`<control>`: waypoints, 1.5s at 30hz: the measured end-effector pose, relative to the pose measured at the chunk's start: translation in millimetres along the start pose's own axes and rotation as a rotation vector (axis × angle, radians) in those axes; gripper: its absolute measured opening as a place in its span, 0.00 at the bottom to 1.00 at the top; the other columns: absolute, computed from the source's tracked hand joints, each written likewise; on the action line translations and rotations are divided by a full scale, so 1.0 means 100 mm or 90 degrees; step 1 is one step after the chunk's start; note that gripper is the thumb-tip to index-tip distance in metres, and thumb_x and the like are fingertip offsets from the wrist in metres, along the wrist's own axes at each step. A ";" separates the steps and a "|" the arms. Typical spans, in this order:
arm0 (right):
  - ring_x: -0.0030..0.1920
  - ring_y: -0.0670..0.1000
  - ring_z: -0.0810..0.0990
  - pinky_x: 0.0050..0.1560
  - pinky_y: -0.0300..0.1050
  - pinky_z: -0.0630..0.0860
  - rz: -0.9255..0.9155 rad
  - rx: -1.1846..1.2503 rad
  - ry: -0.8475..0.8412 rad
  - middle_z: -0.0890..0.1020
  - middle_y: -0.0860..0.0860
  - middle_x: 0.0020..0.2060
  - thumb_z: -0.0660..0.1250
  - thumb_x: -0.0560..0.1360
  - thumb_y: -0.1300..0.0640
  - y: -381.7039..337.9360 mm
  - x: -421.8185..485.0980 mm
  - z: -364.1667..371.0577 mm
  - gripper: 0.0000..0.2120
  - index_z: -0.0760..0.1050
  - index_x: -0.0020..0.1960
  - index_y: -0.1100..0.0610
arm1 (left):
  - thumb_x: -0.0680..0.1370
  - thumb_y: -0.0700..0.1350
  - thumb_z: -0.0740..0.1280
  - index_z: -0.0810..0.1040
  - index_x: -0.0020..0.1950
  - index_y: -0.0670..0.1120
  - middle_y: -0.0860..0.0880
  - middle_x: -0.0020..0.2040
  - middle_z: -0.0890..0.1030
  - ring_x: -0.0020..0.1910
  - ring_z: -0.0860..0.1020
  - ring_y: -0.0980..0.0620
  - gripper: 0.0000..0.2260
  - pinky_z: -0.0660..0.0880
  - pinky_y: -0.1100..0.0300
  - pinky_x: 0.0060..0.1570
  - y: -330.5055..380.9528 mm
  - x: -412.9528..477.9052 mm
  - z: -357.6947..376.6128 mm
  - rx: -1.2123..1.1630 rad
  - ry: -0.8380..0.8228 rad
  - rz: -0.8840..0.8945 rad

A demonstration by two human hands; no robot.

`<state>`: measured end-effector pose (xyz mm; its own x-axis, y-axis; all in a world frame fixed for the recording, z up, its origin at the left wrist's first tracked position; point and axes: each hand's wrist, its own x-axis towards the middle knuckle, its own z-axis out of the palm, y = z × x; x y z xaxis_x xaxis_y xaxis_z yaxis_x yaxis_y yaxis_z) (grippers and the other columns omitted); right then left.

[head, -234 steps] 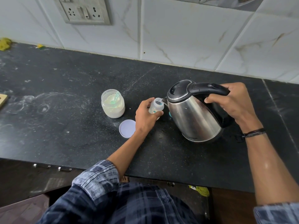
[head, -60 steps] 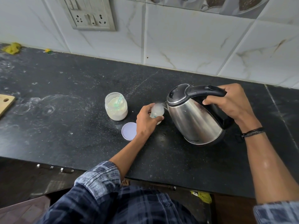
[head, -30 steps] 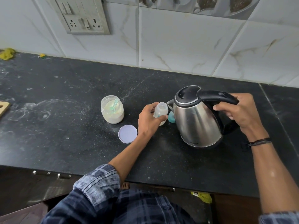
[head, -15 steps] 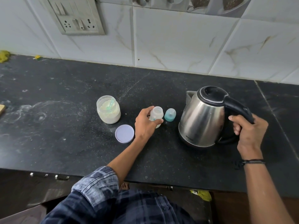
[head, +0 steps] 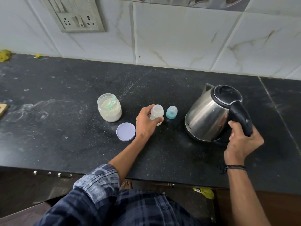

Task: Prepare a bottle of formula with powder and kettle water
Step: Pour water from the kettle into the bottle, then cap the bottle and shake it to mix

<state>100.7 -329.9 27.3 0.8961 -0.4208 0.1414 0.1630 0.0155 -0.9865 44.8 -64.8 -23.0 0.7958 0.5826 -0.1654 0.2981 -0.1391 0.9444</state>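
A small clear baby bottle (head: 157,112) stands uncapped on the black counter (head: 65,128), and my left hand (head: 145,124) grips it from the left. Its teal cap (head: 171,112) stands just to its right. The steel kettle (head: 208,115) sits upright on the counter at the right, lid shut. My right hand (head: 242,139) holds the lower part of its black handle (head: 241,116). An open jar of pale powder (head: 109,107) with a green scoop inside stands left of the bottle. The jar's white lid (head: 125,131) lies flat in front of it.
A tiled wall with a switch and socket plate (head: 76,13) rises behind the counter. A wooden board's corner (head: 2,109) shows at the far left edge. Yellow scraps (head: 4,54) lie at the back left. The counter's front edge runs just above my sleeve.
The kettle was tipped over the bottle, spout at its mouth. It has since swung right and come down upright on the counter. My left hand has kept its hold on the bottle.
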 end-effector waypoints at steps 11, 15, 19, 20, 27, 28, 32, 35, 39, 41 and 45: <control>0.34 0.55 0.69 0.35 0.48 0.67 -0.032 -0.014 0.070 0.72 0.53 0.29 0.76 0.68 0.61 0.08 -0.12 0.00 0.13 0.74 0.32 0.51 | 0.72 0.41 0.80 0.75 0.70 0.50 0.53 0.67 0.78 0.65 0.77 0.53 0.29 0.74 0.52 0.69 -0.02 0.05 0.06 -0.005 -0.009 0.015; 0.33 0.53 0.70 0.35 0.46 0.68 -0.032 -0.021 0.079 0.73 0.50 0.29 0.76 0.68 0.60 0.04 -0.15 0.00 0.13 0.75 0.32 0.49 | 0.72 0.40 0.80 0.75 0.70 0.50 0.52 0.68 0.78 0.65 0.77 0.52 0.29 0.74 0.51 0.70 -0.01 0.06 0.09 -0.012 -0.008 0.023; 0.33 0.46 0.72 0.36 0.43 0.71 -0.045 -0.043 0.108 0.74 0.47 0.30 0.76 0.68 0.60 0.02 -0.21 0.05 0.11 0.75 0.34 0.52 | 0.72 0.41 0.80 0.74 0.71 0.49 0.52 0.68 0.78 0.66 0.77 0.52 0.29 0.74 0.51 0.70 -0.01 0.06 0.09 -0.011 -0.015 0.023; 0.32 0.46 0.72 0.36 0.43 0.71 -0.049 -0.047 0.118 0.74 0.47 0.29 0.76 0.68 0.60 0.02 -0.23 0.06 0.10 0.75 0.34 0.54 | 0.72 0.41 0.80 0.74 0.71 0.48 0.52 0.68 0.78 0.66 0.77 0.53 0.29 0.74 0.52 0.70 -0.01 0.06 0.08 -0.013 -0.016 0.024; 0.31 0.42 0.72 0.36 0.40 0.72 -0.051 -0.059 0.146 0.76 0.46 0.29 0.76 0.68 0.59 0.00 -0.30 0.09 0.09 0.76 0.36 0.58 | 0.72 0.40 0.80 0.74 0.71 0.48 0.52 0.68 0.78 0.66 0.77 0.53 0.29 0.74 0.52 0.70 0.00 0.05 0.07 -0.012 -0.020 0.028; 0.32 0.42 0.73 0.36 0.39 0.73 -0.050 -0.061 0.139 0.76 0.46 0.30 0.76 0.69 0.59 -0.01 -0.30 0.09 0.09 0.76 0.36 0.56 | 0.72 0.40 0.80 0.74 0.71 0.48 0.52 0.68 0.77 0.66 0.77 0.52 0.29 0.74 0.52 0.70 0.00 0.05 0.07 -0.011 -0.021 0.028; 0.33 0.43 0.73 0.39 0.45 0.76 -0.040 -0.094 0.110 0.76 0.44 0.31 0.76 0.71 0.56 0.00 -0.29 0.04 0.11 0.75 0.36 0.51 | 0.72 0.41 0.80 0.74 0.71 0.48 0.52 0.68 0.78 0.66 0.77 0.53 0.30 0.74 0.52 0.70 -0.04 0.08 0.08 -0.011 -0.024 0.034; 0.40 0.42 0.76 0.49 0.52 0.80 -0.043 -0.144 0.092 0.78 0.44 0.39 0.77 0.73 0.51 0.03 -0.34 -0.02 0.11 0.76 0.47 0.54 | 0.72 0.41 0.80 0.75 0.71 0.49 0.53 0.67 0.78 0.64 0.78 0.54 0.29 0.74 0.54 0.69 -0.05 0.08 0.08 -0.015 -0.026 0.039; 0.57 0.60 0.75 0.54 0.59 0.79 -0.159 -0.150 0.114 0.71 0.53 0.59 0.80 0.72 0.50 0.13 -0.47 -0.09 0.25 0.72 0.61 0.56 | 0.72 0.42 0.81 0.74 0.71 0.49 0.54 0.67 0.78 0.64 0.78 0.54 0.30 0.75 0.54 0.68 -0.07 0.10 0.08 -0.006 -0.036 0.046; 0.57 0.63 0.72 0.55 0.65 0.74 -0.245 -0.208 0.158 0.68 0.50 0.60 0.81 0.72 0.52 0.18 -0.57 -0.10 0.28 0.72 0.63 0.62 | 0.72 0.42 0.80 0.74 0.72 0.49 0.54 0.68 0.78 0.64 0.78 0.54 0.31 0.75 0.55 0.68 -0.07 0.10 0.07 0.001 -0.043 0.045; 0.55 0.64 0.73 0.54 0.69 0.69 -0.400 -0.322 0.142 0.73 0.55 0.54 0.78 0.71 0.59 0.21 -0.82 -0.04 0.21 0.73 0.57 0.65 | 0.72 0.41 0.80 0.73 0.73 0.49 0.53 0.69 0.78 0.66 0.77 0.54 0.31 0.75 0.55 0.68 -0.11 0.11 0.05 0.003 -0.055 0.046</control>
<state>29.0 -298.2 -4.9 0.5895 -0.3857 0.7098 0.3523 -0.6680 -0.6555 53.1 -61.1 -36.3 0.8578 0.4996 -0.1206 0.2404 -0.1827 0.9533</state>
